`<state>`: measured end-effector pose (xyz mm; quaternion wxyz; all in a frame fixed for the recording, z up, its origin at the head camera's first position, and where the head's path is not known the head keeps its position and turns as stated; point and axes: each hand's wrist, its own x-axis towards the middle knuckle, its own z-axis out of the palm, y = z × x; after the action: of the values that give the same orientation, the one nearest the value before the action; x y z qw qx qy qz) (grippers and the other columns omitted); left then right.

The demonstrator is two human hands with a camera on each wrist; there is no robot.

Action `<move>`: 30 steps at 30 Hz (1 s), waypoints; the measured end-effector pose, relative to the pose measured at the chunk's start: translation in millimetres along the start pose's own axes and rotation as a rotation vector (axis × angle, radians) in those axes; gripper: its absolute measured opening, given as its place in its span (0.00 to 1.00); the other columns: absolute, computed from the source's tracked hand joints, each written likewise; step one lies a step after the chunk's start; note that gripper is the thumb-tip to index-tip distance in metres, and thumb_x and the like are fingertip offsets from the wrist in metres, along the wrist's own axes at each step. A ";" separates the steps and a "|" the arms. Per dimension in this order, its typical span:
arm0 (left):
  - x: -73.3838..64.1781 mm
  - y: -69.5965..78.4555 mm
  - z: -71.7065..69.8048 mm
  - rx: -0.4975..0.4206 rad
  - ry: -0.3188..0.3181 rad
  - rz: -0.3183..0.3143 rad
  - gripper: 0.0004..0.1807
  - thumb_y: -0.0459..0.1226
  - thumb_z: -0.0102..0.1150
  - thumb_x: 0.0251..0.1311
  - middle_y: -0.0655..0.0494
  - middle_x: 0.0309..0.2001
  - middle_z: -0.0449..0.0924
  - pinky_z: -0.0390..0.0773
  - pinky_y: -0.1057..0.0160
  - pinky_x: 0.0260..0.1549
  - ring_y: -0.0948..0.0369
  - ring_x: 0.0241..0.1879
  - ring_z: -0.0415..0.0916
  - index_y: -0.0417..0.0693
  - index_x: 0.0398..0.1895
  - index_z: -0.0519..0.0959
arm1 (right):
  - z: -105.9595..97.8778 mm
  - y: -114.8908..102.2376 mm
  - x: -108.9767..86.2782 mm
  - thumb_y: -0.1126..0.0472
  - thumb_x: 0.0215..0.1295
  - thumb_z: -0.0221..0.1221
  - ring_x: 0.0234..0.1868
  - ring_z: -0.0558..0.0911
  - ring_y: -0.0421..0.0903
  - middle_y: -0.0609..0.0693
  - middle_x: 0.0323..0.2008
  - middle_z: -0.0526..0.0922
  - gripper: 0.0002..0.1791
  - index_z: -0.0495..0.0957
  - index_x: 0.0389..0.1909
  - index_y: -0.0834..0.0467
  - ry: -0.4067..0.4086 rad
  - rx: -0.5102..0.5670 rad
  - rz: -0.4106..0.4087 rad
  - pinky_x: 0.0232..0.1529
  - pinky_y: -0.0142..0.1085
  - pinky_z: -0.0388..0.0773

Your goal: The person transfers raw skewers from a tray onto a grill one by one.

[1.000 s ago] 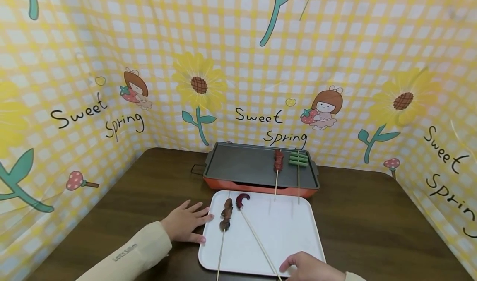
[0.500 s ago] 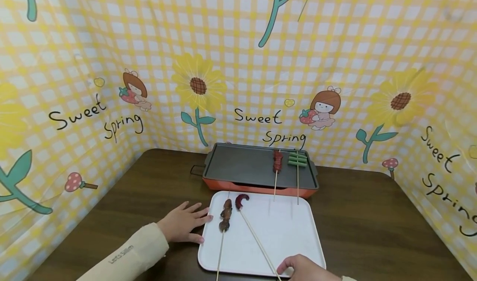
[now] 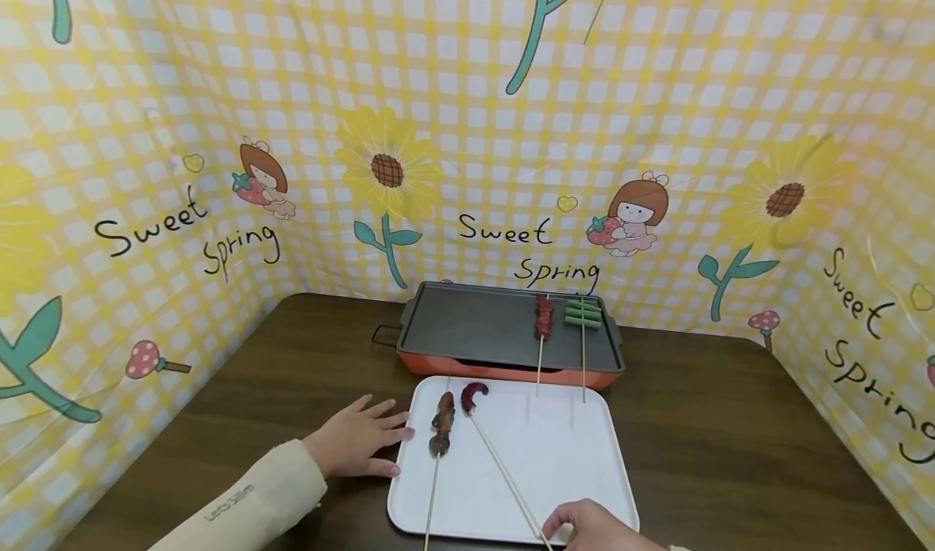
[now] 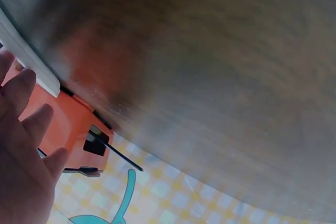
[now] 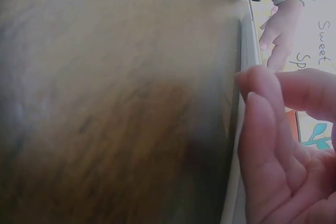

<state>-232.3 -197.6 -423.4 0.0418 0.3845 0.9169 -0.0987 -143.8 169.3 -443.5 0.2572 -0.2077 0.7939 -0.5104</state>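
My left hand (image 3: 359, 437) lies flat with fingers spread, its fingertips at the left rim of a white tray (image 3: 577, 462). At the tray's front edge, my right hand (image 3: 595, 528) pinches the lower stick of a skewer (image 3: 504, 470) between thumb and fingers; this skewer slants across the tray and bears a dark red curled piece like an octopus tentacle (image 3: 467, 395). Left of it lies a skewer of brown chunks (image 3: 441, 429), its stick reaching past the front rim. In the right wrist view, the right hand's fingertips (image 5: 257, 103) meet beside the tray edge.
Behind the tray stands an orange griddle (image 3: 467, 316) with a dark plate. A red meat skewer (image 3: 545, 317) and a green vegetable skewer (image 3: 583, 316) lie on its right end, sticks jutting over the tray. A wire handle (image 3: 385, 334) sticks out left. Checked cloth (image 3: 497, 170) surrounds the brown table (image 3: 701, 421).
My right fingertips have shifted slightly left onto the stick of the curled-piece skewer. The left hand and the skewers stay where they were.
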 end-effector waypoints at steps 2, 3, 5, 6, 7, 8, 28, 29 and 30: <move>-0.4 0.4 0.6 -0.008 -0.003 -0.002 0.33 0.62 0.46 0.62 0.55 0.65 0.70 0.60 0.43 0.61 0.49 0.67 0.62 0.57 0.64 0.73 | 0.2 0.8 -0.5 0.80 0.44 0.53 0.15 0.61 0.30 0.37 0.12 0.62 0.09 0.75 0.30 0.75 0.003 -0.006 -0.028 0.19 0.23 0.55; -0.6 0.7 1.0 -0.015 -0.002 -0.002 0.33 0.62 0.46 0.63 0.56 0.65 0.69 0.60 0.43 0.61 0.49 0.67 0.61 0.57 0.65 0.73 | 0.4 1.2 -0.8 0.81 0.44 0.52 0.15 0.61 0.30 0.37 0.12 0.62 0.09 0.74 0.30 0.75 0.005 -0.009 -0.034 0.19 0.23 0.54; -0.7 1.3 1.8 -0.028 -0.006 -0.006 0.33 0.63 0.44 0.63 0.56 0.66 0.69 0.59 0.42 0.61 0.49 0.68 0.60 0.58 0.65 0.72 | 0.7 1.8 -1.4 0.81 0.43 0.50 0.15 0.60 0.30 0.37 0.12 0.62 0.09 0.74 0.29 0.75 0.010 -0.014 -0.050 0.19 0.23 0.53; -0.8 1.6 2.2 -0.037 -0.008 -0.009 0.33 0.63 0.43 0.63 0.56 0.66 0.68 0.59 0.42 0.62 0.49 0.68 0.60 0.58 0.66 0.72 | 0.9 2.1 -1.8 0.81 0.43 0.49 0.15 0.60 0.30 0.37 0.12 0.62 0.10 0.74 0.29 0.75 0.015 -0.018 -0.054 0.19 0.23 0.53; -1.0 1.8 2.6 -0.045 -0.009 -0.012 0.33 0.64 0.43 0.64 0.57 0.67 0.68 0.59 0.42 0.62 0.49 0.68 0.60 0.59 0.66 0.71 | 1.0 2.2 -2.0 0.81 0.43 0.49 0.15 0.60 0.30 0.37 0.13 0.62 0.10 0.74 0.29 0.75 0.018 -0.018 -0.056 0.19 0.23 0.53; -1.1 1.9 2.6 -0.052 -0.009 -0.015 0.34 0.64 0.42 0.64 0.57 0.67 0.68 0.59 0.42 0.61 0.48 0.68 0.59 0.59 0.66 0.71 | 1.2 2.3 -2.1 0.82 0.43 0.49 0.14 0.60 0.30 0.37 0.13 0.62 0.10 0.74 0.29 0.75 0.022 -0.020 -0.055 0.19 0.23 0.53; -2.7 0.5 3.1 -0.095 -0.056 -0.057 0.33 0.63 0.44 0.64 0.57 0.68 0.66 0.57 0.42 0.63 0.49 0.69 0.57 0.59 0.68 0.70 | 2.7 -10.9 -2.6 0.81 0.43 0.56 0.15 0.66 0.34 0.43 0.13 0.67 0.13 0.76 0.30 0.64 0.033 0.016 0.050 0.21 0.26 0.62; -2.7 0.6 3.3 -0.100 -0.054 -0.056 0.33 0.62 0.45 0.64 0.57 0.68 0.66 0.57 0.42 0.63 0.49 0.69 0.57 0.59 0.68 0.70 | 2.9 -12.2 -2.8 0.80 0.44 0.57 0.16 0.67 0.34 0.43 0.13 0.68 0.12 0.77 0.30 0.64 0.029 0.023 0.062 0.22 0.27 0.63; -2.7 0.6 3.4 -0.104 -0.055 -0.056 0.33 0.62 0.45 0.64 0.57 0.68 0.66 0.57 0.42 0.63 0.49 0.69 0.58 0.59 0.68 0.70 | 3.1 -13.5 -3.0 0.80 0.45 0.57 0.16 0.67 0.34 0.43 0.13 0.68 0.12 0.77 0.31 0.64 0.027 0.026 0.072 0.22 0.27 0.64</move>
<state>-230.0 -199.7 -426.4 0.0839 0.3529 0.9298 -0.0626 -138.6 163.6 -431.6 0.2673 -0.1687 0.7975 -0.5139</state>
